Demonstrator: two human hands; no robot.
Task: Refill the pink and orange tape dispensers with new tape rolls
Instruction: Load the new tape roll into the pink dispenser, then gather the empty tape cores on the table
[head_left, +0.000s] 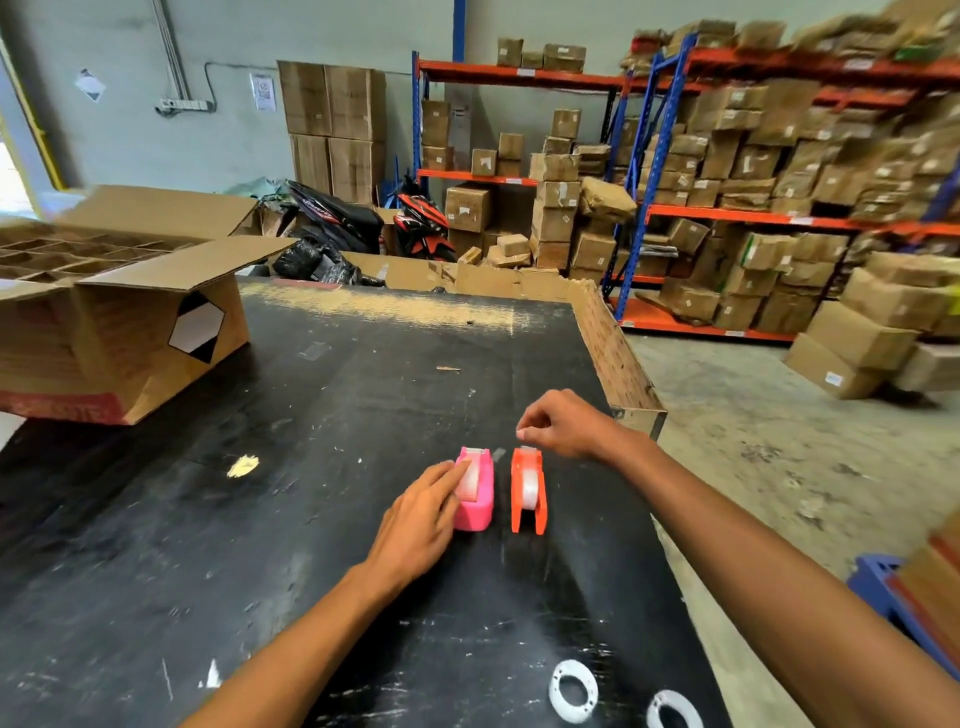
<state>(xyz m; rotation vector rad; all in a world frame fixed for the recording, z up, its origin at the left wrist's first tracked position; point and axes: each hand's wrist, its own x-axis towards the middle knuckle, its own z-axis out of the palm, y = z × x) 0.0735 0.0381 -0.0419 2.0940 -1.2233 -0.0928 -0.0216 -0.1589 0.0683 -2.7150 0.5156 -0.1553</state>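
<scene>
A pink tape dispenser (479, 493) and an orange tape dispenser (529, 491) stand side by side on the black table (260, 519), each with a clear tape roll seated inside. My left hand (421, 525) lies flat beside the pink dispenser, its fingertips resting on that roll's left side. My right hand (558, 423) hovers just beyond the orange dispenser's far end, thumb and forefinger pinched together; whether they hold a tape end I cannot tell. Two white empty tape cores, one (573, 690) and another (674, 709), lie near the table's front edge.
An open cardboard box (119, 332) with dividers sits on the table's left. Cardboard edging (608, 343) runs along the table's right and far sides. Shelves with cartons (753, 182) and parked motorbikes (363, 218) stand behind. A blue stool (883, 587) is at the right.
</scene>
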